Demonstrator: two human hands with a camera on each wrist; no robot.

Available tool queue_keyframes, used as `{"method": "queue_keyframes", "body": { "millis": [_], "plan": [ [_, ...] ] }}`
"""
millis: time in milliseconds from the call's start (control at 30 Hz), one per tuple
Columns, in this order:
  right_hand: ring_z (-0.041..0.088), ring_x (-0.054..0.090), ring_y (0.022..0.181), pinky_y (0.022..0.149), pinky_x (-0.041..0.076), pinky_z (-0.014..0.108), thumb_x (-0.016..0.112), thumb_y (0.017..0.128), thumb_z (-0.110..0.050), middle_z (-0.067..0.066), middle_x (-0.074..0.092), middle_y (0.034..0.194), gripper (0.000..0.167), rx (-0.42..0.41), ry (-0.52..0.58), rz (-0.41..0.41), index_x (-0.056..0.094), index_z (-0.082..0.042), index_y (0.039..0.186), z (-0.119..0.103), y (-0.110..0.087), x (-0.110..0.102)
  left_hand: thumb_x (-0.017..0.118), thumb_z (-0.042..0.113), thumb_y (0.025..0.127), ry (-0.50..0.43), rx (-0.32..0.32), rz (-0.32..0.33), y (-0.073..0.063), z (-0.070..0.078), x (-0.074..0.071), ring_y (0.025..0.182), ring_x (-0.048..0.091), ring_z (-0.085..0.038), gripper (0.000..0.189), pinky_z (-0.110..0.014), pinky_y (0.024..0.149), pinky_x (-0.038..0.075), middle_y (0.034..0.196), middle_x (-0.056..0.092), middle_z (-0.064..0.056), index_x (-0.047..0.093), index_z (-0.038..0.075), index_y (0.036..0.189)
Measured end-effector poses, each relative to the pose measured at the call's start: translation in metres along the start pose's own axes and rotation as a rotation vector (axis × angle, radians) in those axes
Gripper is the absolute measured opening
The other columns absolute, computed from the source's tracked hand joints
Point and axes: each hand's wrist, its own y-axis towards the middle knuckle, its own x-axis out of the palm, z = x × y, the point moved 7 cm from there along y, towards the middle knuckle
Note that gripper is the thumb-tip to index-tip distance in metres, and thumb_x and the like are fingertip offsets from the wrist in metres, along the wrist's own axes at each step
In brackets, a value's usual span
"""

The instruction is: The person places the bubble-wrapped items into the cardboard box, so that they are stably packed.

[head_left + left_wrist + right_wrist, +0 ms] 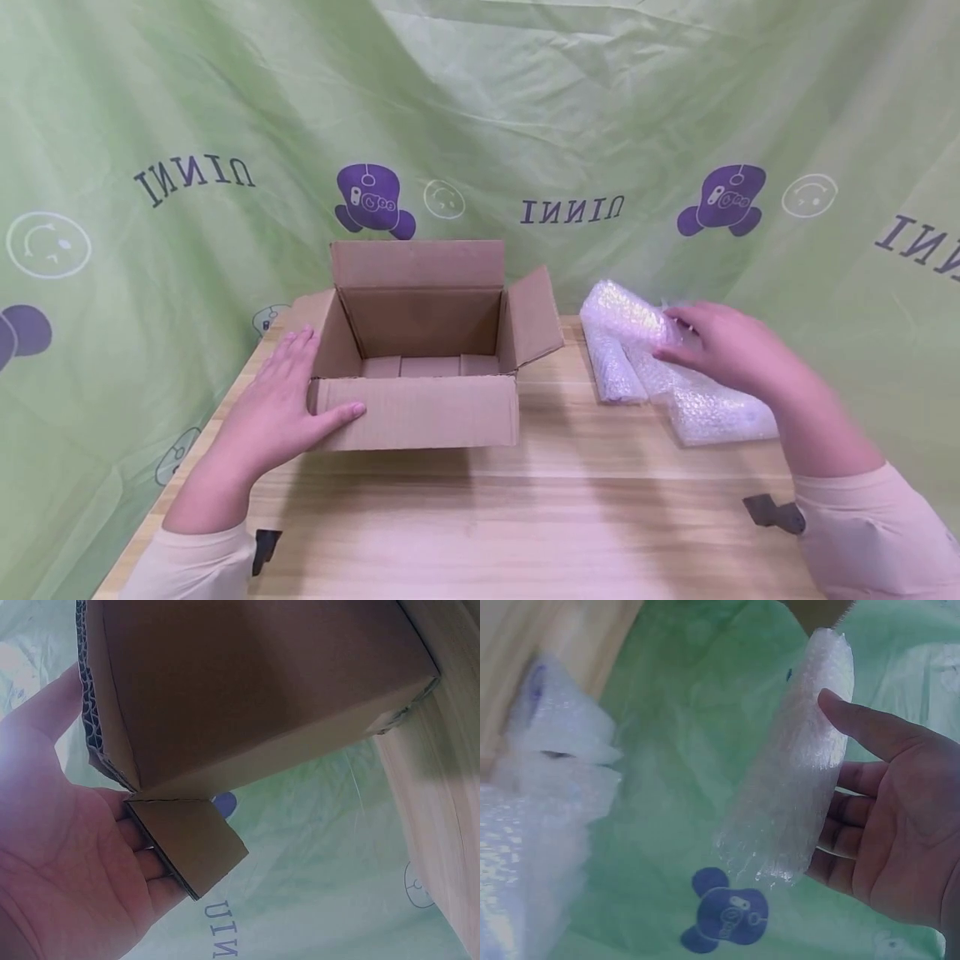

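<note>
An open cardboard box (420,412) stands on the table, its flaps folded outward. My left hand (273,404) rests on its near left corner, fingers extended along the left flap (187,840) and thumb on the front flap. Over at the right, my right hand (723,346) holds a roll of bubble wrap (799,757) between thumb and fingers, raised above other bubble-wrapped pieces (720,412). What is inside the held roll is hidden. In the right wrist view, the other wrapped pieces (532,817) lie apart from the hand, on the left.
The wooden table (480,517) reaches toward me, with its left edge running close beside the box. Behind it hangs a green printed curtain (480,108). A black strap end (772,512) shows at the right sleeve, and another (266,550) at the left.
</note>
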Motion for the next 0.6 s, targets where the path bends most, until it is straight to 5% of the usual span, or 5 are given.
{"method": "queue_keyframes", "body": {
  "millis": [600],
  "plan": [
    [0.032, 0.061, 0.106, 0.088, 0.048, 0.055, 0.069, 0.09, -0.046, 0.015, 0.066, 0.116, 0.058, -0.079, -0.014, 0.078, 0.059, -0.006, 0.131, -0.045, 0.047, -0.057, 0.056, 0.074, 0.083, -0.01, -0.001, 0.004, 0.001, 0.001, -0.002, 0.151, 0.006, -0.039, 0.115, -0.057, 0.121, 0.014, 0.164, 0.009, -0.021, 0.006, 0.002, 0.157]
  ]
}}
